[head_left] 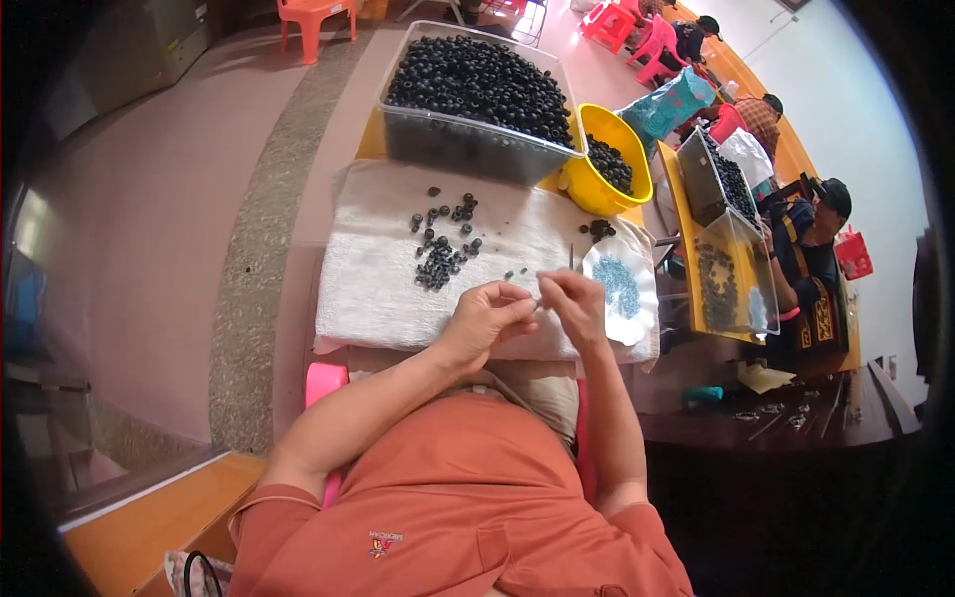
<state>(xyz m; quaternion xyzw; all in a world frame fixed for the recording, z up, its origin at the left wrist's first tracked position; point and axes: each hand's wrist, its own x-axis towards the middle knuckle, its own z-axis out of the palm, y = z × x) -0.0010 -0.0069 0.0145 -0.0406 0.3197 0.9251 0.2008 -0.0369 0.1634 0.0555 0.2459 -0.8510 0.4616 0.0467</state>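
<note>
Over the front of the white cloth [373,239], my left hand [487,320] is closed in a pinch, thumb against the fingers. My right hand [577,306] meets it from the other side, also pinching. Whatever lies between the fingertips is too small to make out. Just beyond them are a few tiny dark pieces on the cloth. To the left lies a loose cluster of small black round parts [443,264]. Beside my right hand a white scalloped dish [645,316] holds many tiny blue pieces. A thin dark pointed object [571,257] sits near its edge.
A clear plastic bin [438,134] full of black parts stands beyond the cloth, with a yellow bowl [580,184] of similar parts to its right. At far right, a person [811,239] sits at another table with clear bins [761,274]. Red stools [607,25] stand farther back.
</note>
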